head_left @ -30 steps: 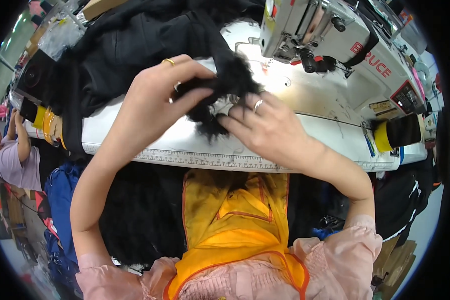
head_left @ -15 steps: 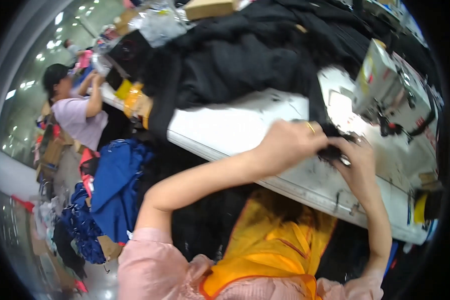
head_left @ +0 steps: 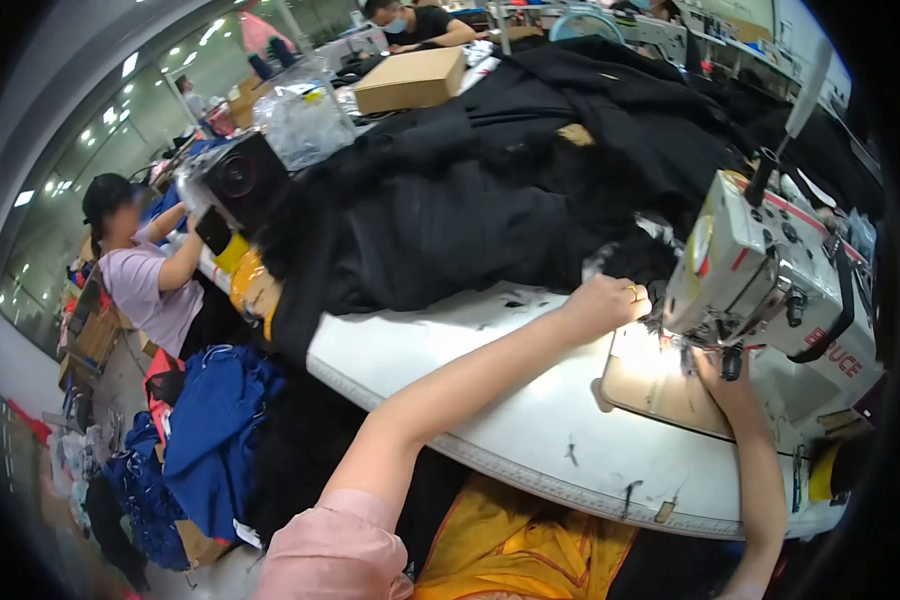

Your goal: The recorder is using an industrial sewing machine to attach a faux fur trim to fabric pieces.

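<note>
My left hand (head_left: 608, 305) is closed on a black furry piece (head_left: 645, 262) just left of the needle area of the white sewing machine (head_left: 715, 255). My right hand (head_left: 730, 385) reaches in beneath the machine head at the lit sewing bed (head_left: 650, 390); its fingertips are hidden by the head and cannot be told open or closed. The furry piece joins or lies against a heap of black garments (head_left: 440, 225) spread over the back of the white table (head_left: 510, 400), which has loose dark thread bits and a printed measuring edge.
A worker in a lilac top (head_left: 145, 280) stands at left, near a black box (head_left: 235, 175) and yellow spools (head_left: 235, 250). Blue fabric (head_left: 215, 430) is piled lower left. A cardboard box (head_left: 410, 80), plastic bags (head_left: 300, 125) and a masked worker (head_left: 425, 30) are behind.
My view has swung left and up. My hands have parted: the left holds the fur left of the needle, while the right has moved under the machine head.
</note>
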Demonstrator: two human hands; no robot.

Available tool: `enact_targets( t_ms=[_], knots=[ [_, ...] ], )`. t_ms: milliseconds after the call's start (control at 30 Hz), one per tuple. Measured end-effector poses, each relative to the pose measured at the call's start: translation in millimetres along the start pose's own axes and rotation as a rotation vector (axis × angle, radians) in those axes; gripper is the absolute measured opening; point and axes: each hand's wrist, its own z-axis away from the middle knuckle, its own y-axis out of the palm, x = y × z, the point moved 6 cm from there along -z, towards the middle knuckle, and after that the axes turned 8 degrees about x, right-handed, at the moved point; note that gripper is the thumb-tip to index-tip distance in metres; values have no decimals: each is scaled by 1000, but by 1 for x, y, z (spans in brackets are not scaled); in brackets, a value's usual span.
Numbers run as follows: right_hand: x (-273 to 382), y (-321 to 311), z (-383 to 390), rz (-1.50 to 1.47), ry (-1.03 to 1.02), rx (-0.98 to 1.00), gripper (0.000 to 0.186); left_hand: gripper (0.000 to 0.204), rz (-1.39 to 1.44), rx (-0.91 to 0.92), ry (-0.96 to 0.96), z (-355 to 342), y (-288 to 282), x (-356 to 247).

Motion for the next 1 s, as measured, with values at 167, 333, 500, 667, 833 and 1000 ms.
enact_targets(
  t_ms=[167, 333, 500, 667, 833, 1000],
  knots=[
    [-28, 24, -12, -922, 71, 85, 46, 19, 133, 92, 118, -17, 3, -21],
    [-22, -61, -34, -831, -170, 15, 42, 31, 83, 155, 156, 16, -36, -45],
    [-23, -67, -24, -803, -71, 47, 47, 37, 6, 246, 90, 6, -33, -59],
    [-20, -70, -24, -901, -103, 168, 56, 36, -1, 297, 46, 4, -33, -63],
    [-16, -73, -21, -875, -126, 224, 57, 37, 91, 326, 76, 5, -32, -50],
    [-20, -71, -28, -964, -71, 232, 57, 36, 75, 234, 347, -4, -31, -44]
  ],
)
